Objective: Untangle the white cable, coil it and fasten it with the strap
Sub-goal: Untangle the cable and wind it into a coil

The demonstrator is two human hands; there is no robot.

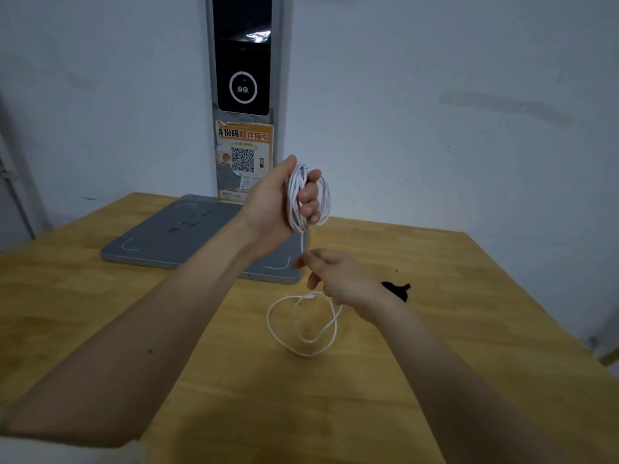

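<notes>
My left hand is raised above the table and grips a coil of several turns of the white cable, wound around its fingers. A single strand drops from the coil to my right hand, which pinches it below. The loose tail of the cable lies in two loops on the wooden table under my right hand. The black strap lies on the table just right of my right wrist, partly hidden by it.
A grey flat base plate lies at the table's back, carrying an upright grey post with a black screen and an orange QR-code notice. A pale wall stands behind. The table's right edge runs diagonally at the far right.
</notes>
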